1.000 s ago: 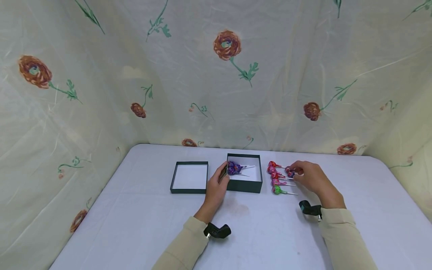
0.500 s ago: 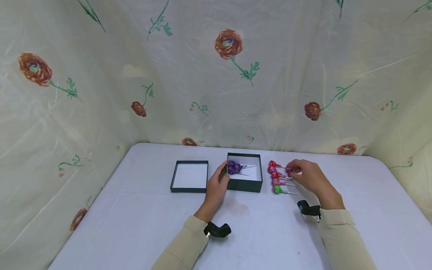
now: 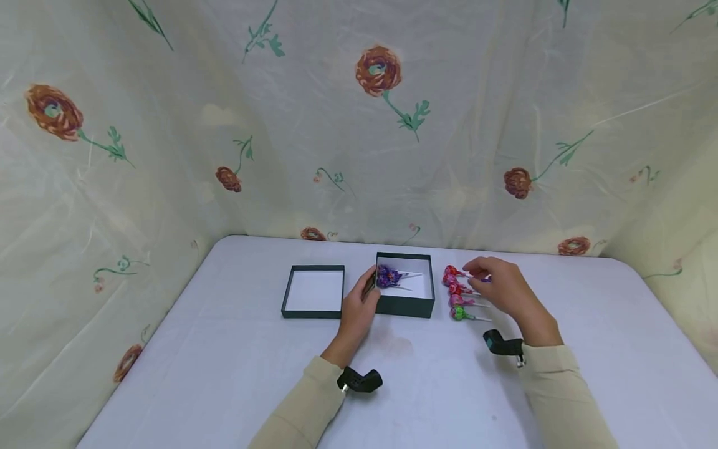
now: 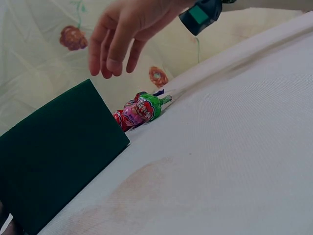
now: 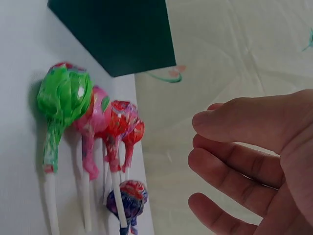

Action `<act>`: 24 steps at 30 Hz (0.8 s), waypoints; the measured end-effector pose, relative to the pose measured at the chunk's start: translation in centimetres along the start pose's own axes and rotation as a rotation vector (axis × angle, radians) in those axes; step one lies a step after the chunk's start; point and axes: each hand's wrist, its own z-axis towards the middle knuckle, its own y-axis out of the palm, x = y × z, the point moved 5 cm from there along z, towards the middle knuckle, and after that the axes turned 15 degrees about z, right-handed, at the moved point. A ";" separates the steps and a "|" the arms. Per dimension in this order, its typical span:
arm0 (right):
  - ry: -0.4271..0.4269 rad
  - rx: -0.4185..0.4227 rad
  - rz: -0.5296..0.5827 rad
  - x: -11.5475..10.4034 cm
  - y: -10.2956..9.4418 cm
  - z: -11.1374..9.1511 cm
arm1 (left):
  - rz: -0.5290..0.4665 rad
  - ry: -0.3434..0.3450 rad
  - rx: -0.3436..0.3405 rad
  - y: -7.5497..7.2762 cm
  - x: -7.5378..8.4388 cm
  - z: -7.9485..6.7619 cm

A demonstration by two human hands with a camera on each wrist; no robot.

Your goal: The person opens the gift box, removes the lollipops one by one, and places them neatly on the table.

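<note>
My left hand (image 3: 356, 310) holds the left side of a dark green box (image 3: 405, 306) with a white inside. Purple-wrapped lollipops (image 3: 387, 276) lie in the box, sticks pointing right. To the box's right, several lollipops form a column, with a green lollipop (image 5: 63, 95) nearest me and pink and red ones behind it. A dark blue and red lollipop (image 5: 126, 200) lies by their sticks. Over these sticks hovers my right hand (image 3: 502, 287), fingers loosely bent and nothing between them; the right wrist view shows the gap between thumb and fingertips.
Left of the box lies its shallow lid (image 3: 311, 314), white inside up, beside my left hand. A white cloth covers the table (image 3: 235, 355). Flower-printed curtains (image 3: 303, 112) stand behind the table and at both sides.
My right hand has let go of the dark blue and red lollipop and lifted, shifting slightly left and away from me. My left hand stays at the box.
</note>
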 end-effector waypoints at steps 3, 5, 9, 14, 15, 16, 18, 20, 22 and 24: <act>-0.019 -0.003 0.014 -0.8 0.4 0.1 | 0.006 -0.003 0.002 -0.1 0.0 0.1; -0.034 -0.004 0.021 -1.3 0.7 0.2 | 0.008 -0.005 0.006 -0.2 0.0 0.1; -0.066 -0.019 0.020 -2.1 1.5 0.3 | 0.003 -0.013 0.009 -0.1 -0.1 0.1; -0.100 -0.051 0.000 -2.9 2.5 0.4 | 0.004 -0.013 -0.001 0.4 -0.3 -0.1; -0.107 -0.053 -0.003 -3.1 2.6 0.5 | 0.007 -0.009 0.001 0.4 -0.3 -0.1; -0.114 -0.053 -0.004 -3.3 2.8 0.6 | 0.005 -0.011 0.001 0.5 -0.3 -0.1; -0.126 -0.051 -0.003 -3.8 3.0 0.9 | 0.005 -0.013 0.006 0.4 -0.3 -0.1; -0.142 -0.048 0.007 -4.4 3.2 1.4 | -0.004 -0.009 0.010 0.3 -0.2 -0.1; -0.163 -0.046 0.020 -5.1 3.4 1.8 | -0.008 -0.006 0.013 0.2 -0.2 0.0; -0.190 -0.046 0.034 -5.7 3.7 2.2 | -0.008 -0.007 0.013 0.1 -0.2 0.1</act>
